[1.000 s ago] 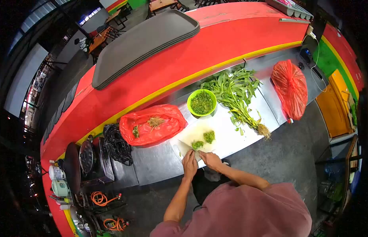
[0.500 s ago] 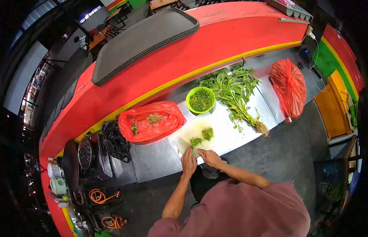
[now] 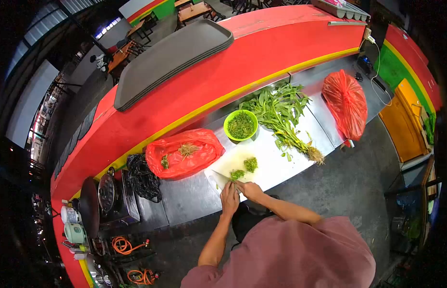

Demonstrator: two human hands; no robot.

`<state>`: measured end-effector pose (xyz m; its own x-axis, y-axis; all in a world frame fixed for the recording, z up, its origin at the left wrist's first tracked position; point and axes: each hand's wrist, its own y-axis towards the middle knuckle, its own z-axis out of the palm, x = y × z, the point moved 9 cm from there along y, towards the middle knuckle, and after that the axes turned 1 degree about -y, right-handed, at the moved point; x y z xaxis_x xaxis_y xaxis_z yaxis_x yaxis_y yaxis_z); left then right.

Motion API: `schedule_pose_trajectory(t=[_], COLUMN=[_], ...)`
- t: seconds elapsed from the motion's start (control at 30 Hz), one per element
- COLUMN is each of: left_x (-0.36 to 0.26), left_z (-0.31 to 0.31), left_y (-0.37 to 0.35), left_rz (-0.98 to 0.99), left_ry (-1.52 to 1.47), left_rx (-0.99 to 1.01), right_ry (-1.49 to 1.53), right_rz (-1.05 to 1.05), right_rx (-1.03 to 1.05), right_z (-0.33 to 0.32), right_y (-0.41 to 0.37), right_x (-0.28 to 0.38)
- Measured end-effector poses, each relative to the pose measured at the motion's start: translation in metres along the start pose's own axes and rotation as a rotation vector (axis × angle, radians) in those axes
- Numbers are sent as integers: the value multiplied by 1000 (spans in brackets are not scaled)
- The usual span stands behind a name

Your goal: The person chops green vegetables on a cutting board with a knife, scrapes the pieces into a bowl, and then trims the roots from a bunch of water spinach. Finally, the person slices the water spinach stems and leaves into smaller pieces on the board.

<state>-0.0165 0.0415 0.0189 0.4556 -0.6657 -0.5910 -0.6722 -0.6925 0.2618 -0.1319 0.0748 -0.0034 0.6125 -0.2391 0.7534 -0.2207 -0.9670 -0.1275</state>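
My right hand (image 3: pixel 252 191) is closed around the handle of a knife (image 3: pixel 222 175), whose blade points up and left over the white cutting board (image 3: pixel 221 169). Just left of it, my left hand (image 3: pixel 229 198) has its fingers pressed together at the board's near edge, close by the blade; whatever is under the fingertips is hidden. Finely chopped greens lie beyond my fingers in two small heaps, a nearer heap (image 3: pixel 237 174) and a farther heap (image 3: pixel 251 164). A green bowl (image 3: pixel 227 130) of chopped greens stands behind the board.
Long leafy greens with roots (image 3: pixel 286 120) lie right of the bowl. An open red plastic bag (image 3: pixel 204 161) with scraps sits left, beside a black bag (image 3: pixel 140 176). A tied red bag (image 3: pixel 346 105) stands at the right. Stacked trays (image 3: pixel 175 62) rest on the red ledge.
My right hand has shifted slightly left, closer to my left hand, and the knife blade now shows farther out to the upper left. The whole view has tilted a little.
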Motion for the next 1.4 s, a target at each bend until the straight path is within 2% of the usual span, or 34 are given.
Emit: schedule_pose_trajectory(t=[0.1,0.17,0.33,0.43,0.47,0.7,0.73,0.83,0.97,1.07,1.1,1.2,1.27,1.3,1.37,1.4], left_x=[10,11,10,12,13,13,12,11,11,16,13,7,4,3,1,-1], left_z=[7,4,6,8,9,6,3,3,3,7,5,-1,-6,-7,-11,-16], left_y=[-1,-3,-8,-8,-8,-8,-8,-7,-8,-9,-10,-7,-5,-4,-1,3], left_rz=[-3,19,-75,-94,-95,-83,-97,-94,-78,-49,-36,-46,-89,-92,-79,-24], left_ry=[40,5,1,0,8,1,-23,-5,12,26,51,64,0,0,-91,-113], left_rx=[67,71,124,141,147,134,108,113,92,75,80,89,68,63,48,-20], right_ry=[-15,-3,101,122,85,87,75,48,-39,-66,-129,-157,8,6,61,110], right_rz=[-65,-49,25,49,-6,58,-7,7,15,-111,-89,-53,-142,-147,-31,-61], right_rx=[2,18,-18,36,-26,52,18,-5,40,24,90,116,-32,-29,-11,-44], right_z=[8,4,-21,-24,-23,-14,-15,-15,-11,-1,-1,-7,-21,-22,-25,-30], right_y=[15,16,-10,-21,-21,-22,-21,-21,-12,7,13,16,10,6,0,-3], right_x=[5,11,9,6,5,-5,-1,-4,-6,5,11,18,17,16,2,3])
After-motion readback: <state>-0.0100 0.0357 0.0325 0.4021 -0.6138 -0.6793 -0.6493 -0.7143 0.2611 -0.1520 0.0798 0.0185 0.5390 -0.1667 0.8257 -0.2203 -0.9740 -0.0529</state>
